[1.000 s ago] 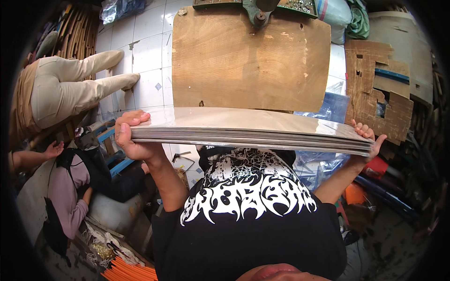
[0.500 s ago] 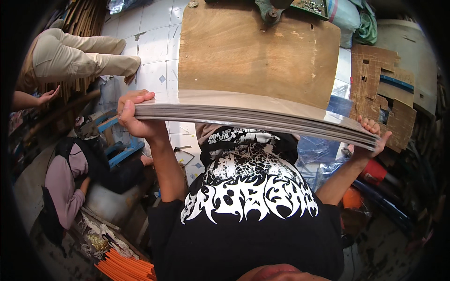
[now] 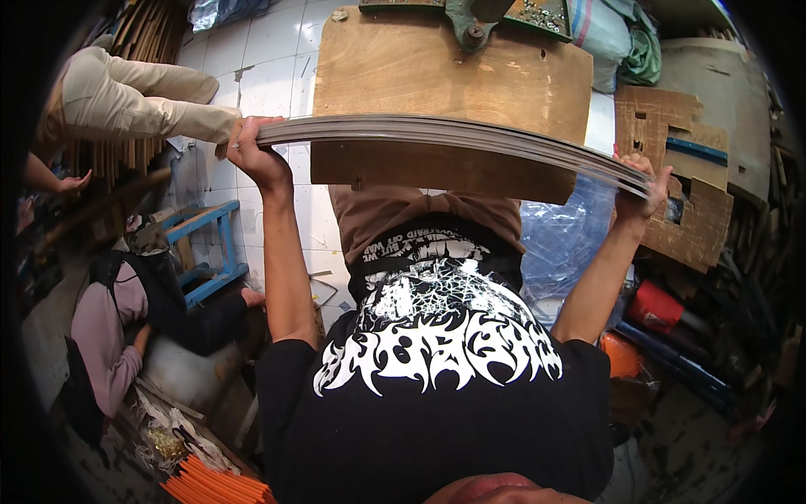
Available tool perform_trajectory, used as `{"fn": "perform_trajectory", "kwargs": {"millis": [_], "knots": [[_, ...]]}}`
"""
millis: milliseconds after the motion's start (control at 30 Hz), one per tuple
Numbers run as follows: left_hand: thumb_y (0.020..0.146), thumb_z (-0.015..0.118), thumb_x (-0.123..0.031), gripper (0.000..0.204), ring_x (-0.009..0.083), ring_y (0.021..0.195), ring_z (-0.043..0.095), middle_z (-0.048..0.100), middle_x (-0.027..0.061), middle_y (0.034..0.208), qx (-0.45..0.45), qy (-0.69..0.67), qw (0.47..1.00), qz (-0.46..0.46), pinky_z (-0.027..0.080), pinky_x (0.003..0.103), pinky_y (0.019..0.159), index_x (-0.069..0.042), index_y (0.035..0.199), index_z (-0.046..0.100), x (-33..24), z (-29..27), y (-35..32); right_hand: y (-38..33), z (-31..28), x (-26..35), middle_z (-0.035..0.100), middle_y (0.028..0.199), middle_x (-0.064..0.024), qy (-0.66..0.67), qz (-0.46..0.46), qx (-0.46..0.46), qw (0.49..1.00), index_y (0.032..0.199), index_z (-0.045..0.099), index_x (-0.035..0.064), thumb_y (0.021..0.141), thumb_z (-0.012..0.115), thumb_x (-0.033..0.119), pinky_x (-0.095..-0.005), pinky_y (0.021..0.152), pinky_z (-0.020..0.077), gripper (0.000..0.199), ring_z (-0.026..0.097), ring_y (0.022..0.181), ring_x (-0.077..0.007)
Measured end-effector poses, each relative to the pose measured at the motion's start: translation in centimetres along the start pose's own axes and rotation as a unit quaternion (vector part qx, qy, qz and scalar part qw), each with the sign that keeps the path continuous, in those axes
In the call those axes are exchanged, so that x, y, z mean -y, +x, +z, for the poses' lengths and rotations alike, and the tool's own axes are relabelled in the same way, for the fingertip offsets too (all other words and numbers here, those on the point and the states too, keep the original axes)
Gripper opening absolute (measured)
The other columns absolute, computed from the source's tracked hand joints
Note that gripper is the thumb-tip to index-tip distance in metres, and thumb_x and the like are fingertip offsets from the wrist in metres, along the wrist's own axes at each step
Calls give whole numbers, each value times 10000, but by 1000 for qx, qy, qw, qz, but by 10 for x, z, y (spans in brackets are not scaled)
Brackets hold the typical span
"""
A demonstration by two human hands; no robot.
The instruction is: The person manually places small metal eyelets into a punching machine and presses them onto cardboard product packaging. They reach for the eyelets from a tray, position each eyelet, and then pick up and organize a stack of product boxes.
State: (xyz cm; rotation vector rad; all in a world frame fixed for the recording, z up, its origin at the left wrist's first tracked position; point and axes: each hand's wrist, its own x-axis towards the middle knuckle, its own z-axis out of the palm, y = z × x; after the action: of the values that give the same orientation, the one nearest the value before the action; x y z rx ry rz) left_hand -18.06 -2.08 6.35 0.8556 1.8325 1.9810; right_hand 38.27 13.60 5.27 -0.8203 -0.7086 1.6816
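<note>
Between my hands spans a stack of several thin, flat sheets (image 3: 437, 131), seen nearly edge-on as grey layered edges. My left hand (image 3: 259, 154) grips its left end, and my right hand (image 3: 645, 186) is closed around the right end. The sheets' material cannot be made out. The stack is held above the near part of a brown wooden board (image 3: 453, 80), across which it passes in the picture. Most of the sheets' broad faces are hidden from this angle.
A green metal fixture (image 3: 473, 34) and a tray of small metal parts (image 3: 541, 15) occupy the board's far side. Clear plastic sheeting (image 3: 564, 244) lies right. A blue frame (image 3: 227, 235), a seated person (image 3: 117, 328) and another person in beige trousers (image 3: 126, 97) are left.
Both hands have moved the stack away from my body and over the board. It has tilted, so the broad upper face seen before no longer shows and the edges do.
</note>
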Motion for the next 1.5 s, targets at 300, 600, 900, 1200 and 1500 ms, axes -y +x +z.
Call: {"fn": "perform_trajectory", "kwargs": {"millis": [300, 600, 900, 1200, 1500], "knots": [[881, 443, -244, 345, 212, 648, 593, 630, 144, 673, -9, 2, 1000, 8, 485, 324, 704, 18, 700, 577, 3, 5, 1, 7, 1, -5, 575, 800, -139, -8, -21, -33, 999, 746, 619, -12, 1012, 184, 600, -478, 950, 458, 797, 577, 838, -286], [925, 403, -254, 421, 208, 663, 581, 615, 131, 680, 4, 42, 998, 36, 477, 350, 700, 14, 657, 586, 7, -2, -1, -11, -17, -16, 685, 1010, -222, 18, -64, -47, 997, 934, 684, -53, 1017, 190, 571, -457, 1055, 401, 800, 636, 1009, -340], [892, 436, -294, 420, 198, 642, 566, 623, 138, 654, 15, 35, 998, 56, 463, 318, 688, 21, 661, 590, 3, 6, -1, -44, 160, 31, 679, 1086, -156, -566, -334, -44, 752, 1095, 686, -16, 984, 573, 257, -361, 971, 442, 316, 621, 1054, -248], [904, 410, -291, 385, 217, 686, 584, 626, 163, 713, 19, 9, 999, 50, 478, 347, 675, 9, 713, 555, 7, -1, -8, -42, 236, -56, 655, 1147, -101, -729, -257, 227, 592, 1161, 672, 117, 877, 659, 249, -416, 936, 427, 313, 605, 1038, -308], [902, 404, -283, 340, 228, 712, 584, 636, 180, 751, 35, -26, 997, 71, 480, 356, 674, -1, 778, 547, 14, -6, -12, -45, 235, -63, 707, 952, -65, -690, -218, 189, 664, 1002, 719, 104, 857, 673, 225, -379, 869, 431, 195, 641, 895, -262]]}}
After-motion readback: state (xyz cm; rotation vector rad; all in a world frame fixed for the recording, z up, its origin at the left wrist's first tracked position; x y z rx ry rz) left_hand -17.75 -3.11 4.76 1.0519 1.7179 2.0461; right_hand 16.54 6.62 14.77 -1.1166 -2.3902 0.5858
